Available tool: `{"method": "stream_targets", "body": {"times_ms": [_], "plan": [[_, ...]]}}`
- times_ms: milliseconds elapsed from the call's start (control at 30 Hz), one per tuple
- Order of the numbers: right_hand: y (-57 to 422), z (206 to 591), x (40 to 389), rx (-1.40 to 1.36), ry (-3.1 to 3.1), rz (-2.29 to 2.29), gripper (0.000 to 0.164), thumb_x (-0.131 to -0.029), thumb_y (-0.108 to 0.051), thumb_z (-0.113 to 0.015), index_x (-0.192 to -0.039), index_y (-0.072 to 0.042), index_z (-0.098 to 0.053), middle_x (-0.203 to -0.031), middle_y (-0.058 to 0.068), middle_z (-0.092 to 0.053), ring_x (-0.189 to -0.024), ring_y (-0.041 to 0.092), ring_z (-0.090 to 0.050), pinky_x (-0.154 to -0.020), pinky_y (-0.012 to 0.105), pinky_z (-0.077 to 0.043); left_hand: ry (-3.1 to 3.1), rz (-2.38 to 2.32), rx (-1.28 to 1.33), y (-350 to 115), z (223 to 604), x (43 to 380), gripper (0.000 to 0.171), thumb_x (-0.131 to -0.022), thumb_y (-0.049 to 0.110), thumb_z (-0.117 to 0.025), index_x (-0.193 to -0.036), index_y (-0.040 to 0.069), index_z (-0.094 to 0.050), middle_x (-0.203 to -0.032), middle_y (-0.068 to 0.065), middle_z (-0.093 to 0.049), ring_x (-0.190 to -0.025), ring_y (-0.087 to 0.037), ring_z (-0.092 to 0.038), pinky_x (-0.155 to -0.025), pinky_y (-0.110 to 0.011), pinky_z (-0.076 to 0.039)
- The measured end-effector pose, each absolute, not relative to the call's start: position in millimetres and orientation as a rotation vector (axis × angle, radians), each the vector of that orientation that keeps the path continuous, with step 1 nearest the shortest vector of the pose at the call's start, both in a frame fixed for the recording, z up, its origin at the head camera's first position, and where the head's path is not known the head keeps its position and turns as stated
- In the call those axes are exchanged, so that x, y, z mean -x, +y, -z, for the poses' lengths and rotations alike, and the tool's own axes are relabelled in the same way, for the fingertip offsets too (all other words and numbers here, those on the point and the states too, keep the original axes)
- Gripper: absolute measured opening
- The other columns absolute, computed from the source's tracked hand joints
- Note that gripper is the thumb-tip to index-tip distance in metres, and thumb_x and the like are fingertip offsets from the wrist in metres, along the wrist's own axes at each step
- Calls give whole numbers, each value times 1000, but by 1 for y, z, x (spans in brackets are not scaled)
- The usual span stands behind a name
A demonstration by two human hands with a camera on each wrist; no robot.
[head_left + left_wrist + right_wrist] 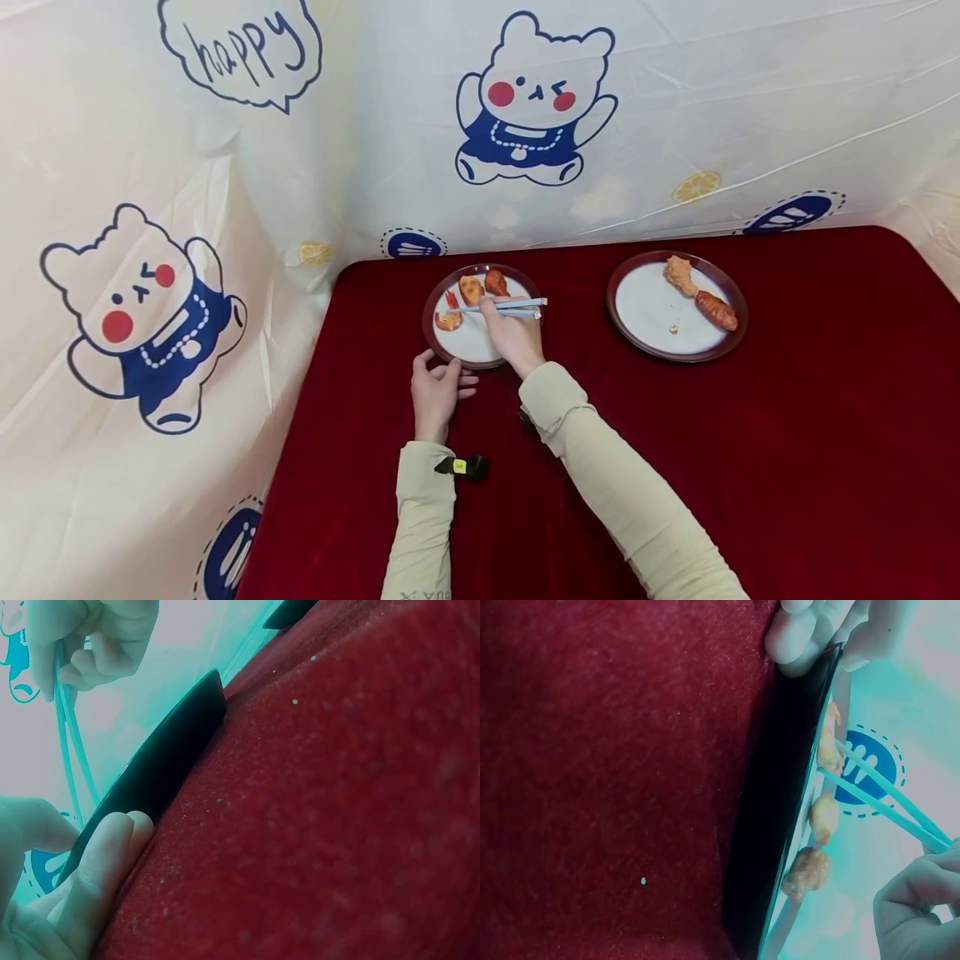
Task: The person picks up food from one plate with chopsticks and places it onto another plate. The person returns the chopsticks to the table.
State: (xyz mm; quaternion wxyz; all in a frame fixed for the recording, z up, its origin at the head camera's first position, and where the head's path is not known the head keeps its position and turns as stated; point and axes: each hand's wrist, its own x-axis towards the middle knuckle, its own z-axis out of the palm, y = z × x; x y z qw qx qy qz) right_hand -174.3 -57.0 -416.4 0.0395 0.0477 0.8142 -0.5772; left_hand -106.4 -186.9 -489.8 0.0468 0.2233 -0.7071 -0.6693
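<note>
In the head view my right hand (517,333) holds a pair of pale blue chopsticks (527,303) over the left plate (471,343), which is white with a dark brown rim. The chopstick tips are at an orange-red shrimp (450,322) on the plate's left side. Behind it lie a browned oval piece of food (471,289) and a reddish-brown drumstick (495,282). My left hand (435,396) grips the near-left rim. The left wrist view shows its thumb at the plate's edge and its fingertips (112,829) against the dark underside.
A second brown-rimmed plate (641,304) stands to the right, holding a fried drumstick (679,275), a scored sausage (716,310) and small crumbs. Dark red cloth (825,433) covers the table. A white printed curtain (390,125) hangs behind and along the left side.
</note>
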Motion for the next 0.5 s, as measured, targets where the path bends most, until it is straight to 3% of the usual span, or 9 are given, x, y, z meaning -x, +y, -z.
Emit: {"method": "stream_targets", "body": {"times_ms": [200,400,500], "plan": [[-57,418,173,-120,2491,1795,33,-95,-34,-57,-99,-9,-78,-98,6,-75,-96,22,-64,-81,33,-52,-2159,2025,-689,-186,491,106,57,-95,15,-58,-145,8,-30,-96,-26,-70,-66,-19,-72,-60,-33,-63],[-56,419,173,-87,2491,1813,31,-95,-33,-57,-93,-11,-79,-88,14,-74,-76,21,-57,-63,25,-42,-2152,2013,-677,-186,492,106,56,-95,14,-58,-144,8,-32,-94,-26,-70,-65,-18,-72,-59,-34,-63],[-56,417,172,-87,2483,1811,31,-95,-34,-57,-94,-11,-79,-88,15,-72,-71,19,-53,-61,24,-40,-2154,2007,-676,-186,491,107,56,-94,15,-58,-144,8,-32,-94,-26,-70,-65,-18,-72,-59,-33,-63]]}}
